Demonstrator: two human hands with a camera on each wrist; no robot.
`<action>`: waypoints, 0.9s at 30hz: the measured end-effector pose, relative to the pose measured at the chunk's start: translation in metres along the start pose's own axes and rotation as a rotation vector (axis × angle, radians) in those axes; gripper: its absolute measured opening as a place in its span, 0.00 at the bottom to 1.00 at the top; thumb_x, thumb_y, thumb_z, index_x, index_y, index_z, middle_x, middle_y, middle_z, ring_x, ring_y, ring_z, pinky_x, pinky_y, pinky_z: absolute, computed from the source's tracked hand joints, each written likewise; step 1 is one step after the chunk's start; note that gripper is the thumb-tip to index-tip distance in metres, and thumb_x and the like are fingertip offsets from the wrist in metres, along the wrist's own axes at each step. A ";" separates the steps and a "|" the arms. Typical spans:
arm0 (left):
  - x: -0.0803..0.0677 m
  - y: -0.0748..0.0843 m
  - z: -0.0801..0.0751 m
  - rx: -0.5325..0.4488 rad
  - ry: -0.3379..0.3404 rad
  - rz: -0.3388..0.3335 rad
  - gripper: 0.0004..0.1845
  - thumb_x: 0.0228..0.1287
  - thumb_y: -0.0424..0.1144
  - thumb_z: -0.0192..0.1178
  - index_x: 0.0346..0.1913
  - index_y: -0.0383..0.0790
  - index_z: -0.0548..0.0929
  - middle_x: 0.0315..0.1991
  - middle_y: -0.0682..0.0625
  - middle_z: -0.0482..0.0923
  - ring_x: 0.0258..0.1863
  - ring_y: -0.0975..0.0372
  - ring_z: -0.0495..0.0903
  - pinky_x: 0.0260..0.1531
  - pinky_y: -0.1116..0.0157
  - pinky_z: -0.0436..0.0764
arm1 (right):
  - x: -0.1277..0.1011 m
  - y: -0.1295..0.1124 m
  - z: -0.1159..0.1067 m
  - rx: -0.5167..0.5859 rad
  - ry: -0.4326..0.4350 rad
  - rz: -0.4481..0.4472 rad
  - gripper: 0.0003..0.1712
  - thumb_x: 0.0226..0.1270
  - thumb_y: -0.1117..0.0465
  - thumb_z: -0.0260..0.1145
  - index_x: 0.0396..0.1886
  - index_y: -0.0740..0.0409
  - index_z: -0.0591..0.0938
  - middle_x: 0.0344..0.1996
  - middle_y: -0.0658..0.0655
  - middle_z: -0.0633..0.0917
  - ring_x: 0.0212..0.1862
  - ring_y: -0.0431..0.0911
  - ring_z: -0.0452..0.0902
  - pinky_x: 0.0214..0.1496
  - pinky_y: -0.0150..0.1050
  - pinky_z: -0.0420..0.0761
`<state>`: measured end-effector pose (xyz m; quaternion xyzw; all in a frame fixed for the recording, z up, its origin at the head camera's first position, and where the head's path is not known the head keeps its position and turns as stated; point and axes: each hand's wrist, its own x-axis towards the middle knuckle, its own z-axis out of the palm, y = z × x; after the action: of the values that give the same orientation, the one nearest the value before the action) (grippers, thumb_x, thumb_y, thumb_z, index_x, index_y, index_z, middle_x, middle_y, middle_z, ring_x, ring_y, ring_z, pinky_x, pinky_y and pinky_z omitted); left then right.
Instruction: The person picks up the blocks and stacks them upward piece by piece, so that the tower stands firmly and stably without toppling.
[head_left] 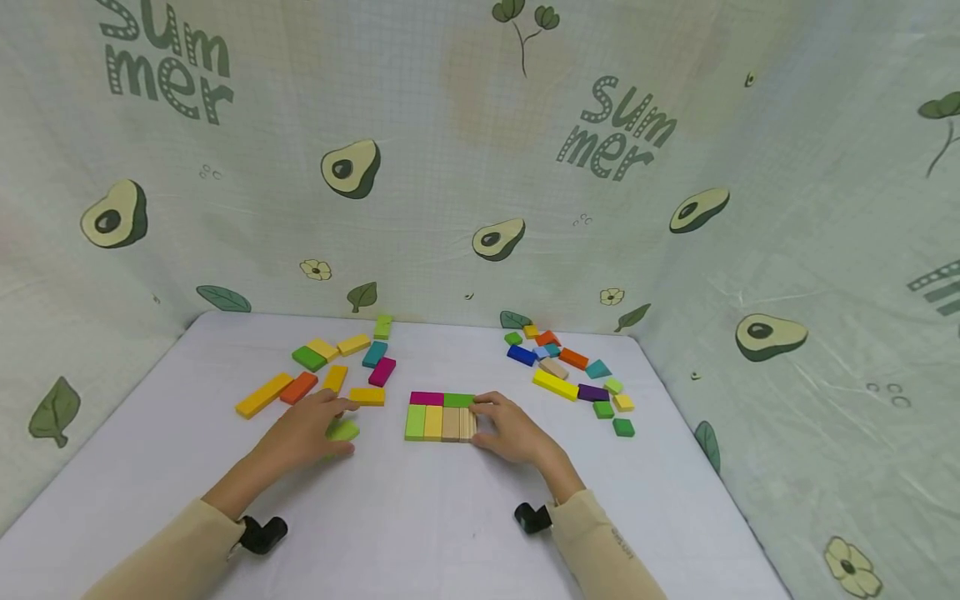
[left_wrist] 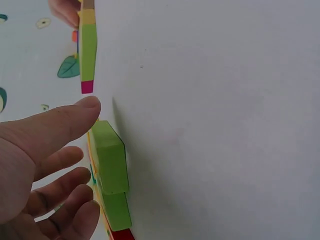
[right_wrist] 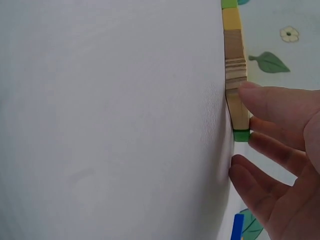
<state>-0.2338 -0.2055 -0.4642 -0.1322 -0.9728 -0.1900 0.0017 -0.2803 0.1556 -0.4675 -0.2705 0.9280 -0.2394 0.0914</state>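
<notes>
My left hand [head_left: 303,431] reaches over a light green block [head_left: 343,431], thumb and fingers spread apart around it. In the left wrist view the thumb [left_wrist: 60,125] hovers near one end of that light green block [left_wrist: 111,160], and a second green block [left_wrist: 117,210] lies beside it. My right hand [head_left: 512,429] is at the right end of a flat rectangle of blocks in magenta [head_left: 427,398], green [head_left: 458,400], light green [head_left: 416,422], yellow [head_left: 432,422] and wood. Its thumb and fingers pinch the outermost wooden block [right_wrist: 238,112], the thumb against its near corner.
Loose yellow [head_left: 264,395], orange [head_left: 299,387], green, teal and magenta blocks lie left of the rectangle. More blocks, including blue [head_left: 521,355], yellow [head_left: 555,385], purple [head_left: 593,392] and green [head_left: 623,427], lie at the right. A printed cloth [head_left: 420,208] hangs behind the white table [head_left: 420,525].
</notes>
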 end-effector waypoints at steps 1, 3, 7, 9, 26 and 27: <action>-0.003 -0.001 0.000 -0.001 -0.001 0.004 0.32 0.53 0.44 0.84 0.62 0.39 0.86 0.46 0.47 0.80 0.41 0.57 0.75 0.42 0.55 0.86 | 0.000 0.000 0.000 0.000 0.001 -0.001 0.30 0.76 0.57 0.71 0.74 0.59 0.78 0.74 0.60 0.74 0.75 0.57 0.70 0.77 0.56 0.71; -0.008 -0.003 0.000 0.003 -0.001 0.013 0.31 0.54 0.43 0.83 0.60 0.38 0.87 0.44 0.48 0.80 0.40 0.57 0.76 0.44 0.54 0.86 | -0.001 0.001 -0.001 0.002 0.002 -0.002 0.30 0.76 0.57 0.71 0.74 0.59 0.78 0.74 0.60 0.73 0.75 0.57 0.70 0.77 0.56 0.72; -0.015 -0.007 0.001 -0.030 -0.011 0.012 0.29 0.54 0.40 0.83 0.59 0.37 0.86 0.38 0.52 0.77 0.38 0.59 0.74 0.43 0.56 0.85 | -0.001 0.002 -0.001 0.010 0.001 -0.004 0.30 0.76 0.57 0.71 0.74 0.59 0.78 0.75 0.60 0.73 0.75 0.57 0.70 0.77 0.56 0.72; -0.018 -0.009 0.001 -0.057 -0.017 0.003 0.28 0.54 0.40 0.83 0.57 0.37 0.87 0.37 0.53 0.78 0.38 0.60 0.75 0.43 0.57 0.85 | -0.001 0.001 0.000 0.014 0.002 -0.005 0.30 0.76 0.57 0.71 0.74 0.59 0.78 0.75 0.60 0.73 0.75 0.57 0.70 0.77 0.56 0.71; -0.013 0.031 0.023 -0.114 -0.084 0.132 0.17 0.58 0.35 0.79 0.50 0.51 0.89 0.38 0.62 0.79 0.40 0.66 0.76 0.44 0.66 0.84 | -0.003 -0.001 -0.001 0.025 0.005 -0.010 0.30 0.76 0.58 0.71 0.74 0.59 0.78 0.75 0.61 0.73 0.76 0.59 0.69 0.77 0.57 0.71; -0.011 0.036 0.024 -0.112 -0.089 0.148 0.17 0.59 0.34 0.79 0.50 0.51 0.89 0.39 0.62 0.79 0.41 0.66 0.76 0.44 0.65 0.85 | -0.004 0.000 -0.001 0.027 0.005 -0.007 0.30 0.76 0.58 0.71 0.74 0.58 0.78 0.75 0.60 0.73 0.76 0.58 0.69 0.78 0.57 0.70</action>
<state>-0.2125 -0.1676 -0.4739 -0.2119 -0.9474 -0.2373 -0.0348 -0.2773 0.1575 -0.4668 -0.2717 0.9240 -0.2529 0.0918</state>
